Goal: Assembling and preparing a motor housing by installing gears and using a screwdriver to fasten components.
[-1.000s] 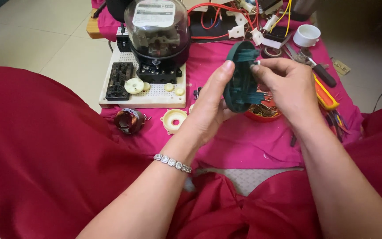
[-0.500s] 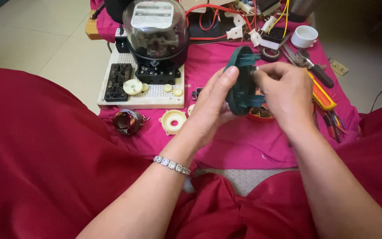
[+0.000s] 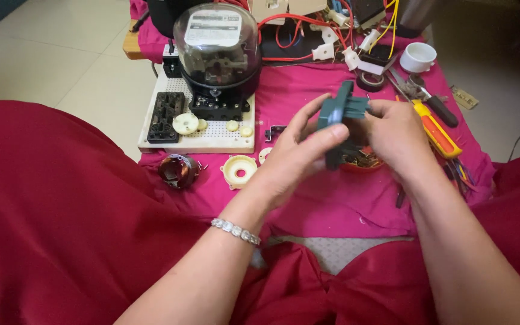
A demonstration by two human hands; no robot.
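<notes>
Both hands hold a dark green plastic part above a pink cloth. My left hand grips it from the left, thumb on its front face. My right hand grips its right side. Under the part sits a small red dish of brass screws, partly hidden by the hands. A round glass-domed meter stands on a white board to the left.
On the cloth lie a cream round cap, a dark coil, a yellow-handled screwdriver, pliers, a white cup and red and yellow wires. Red fabric covers my lap.
The green part has been turned edge-on to the camera in my hands. The view has shifted slightly.
</notes>
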